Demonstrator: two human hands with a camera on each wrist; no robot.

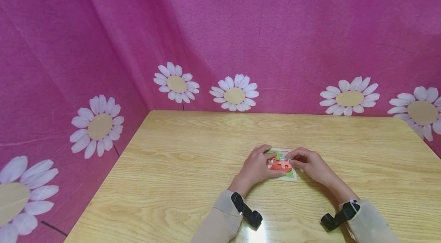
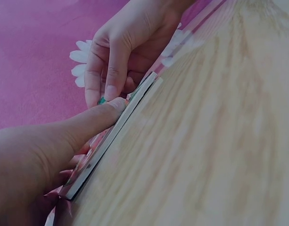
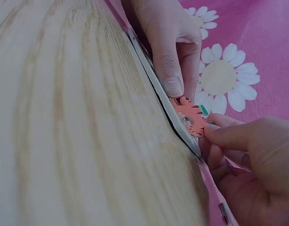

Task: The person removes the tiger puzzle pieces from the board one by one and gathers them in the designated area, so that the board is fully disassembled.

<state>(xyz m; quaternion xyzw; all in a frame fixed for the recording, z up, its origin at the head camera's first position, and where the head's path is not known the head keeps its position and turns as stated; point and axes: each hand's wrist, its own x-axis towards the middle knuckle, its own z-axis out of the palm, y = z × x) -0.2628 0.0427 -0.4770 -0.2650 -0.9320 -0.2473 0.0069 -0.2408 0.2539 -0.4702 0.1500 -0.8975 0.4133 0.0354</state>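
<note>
A small jigsaw puzzle in a pale-framed board lies on the table, showing an orange striped animal on green. My left hand spans its left side and holds the board, thumb along the near edge and fingers towards the far edge. At the right side of the board, my right hand pinches a puzzle piece between thumb and fingers. In the right wrist view this puzzle piece looks orange with dark stripes and stands tilted above the board. The right fingertips partly cover it.
The wood-grain table extends around the board on all sides. A pink cloth with white daisies hangs behind the table and along its left. Black camera mounts are strapped to both wrists.
</note>
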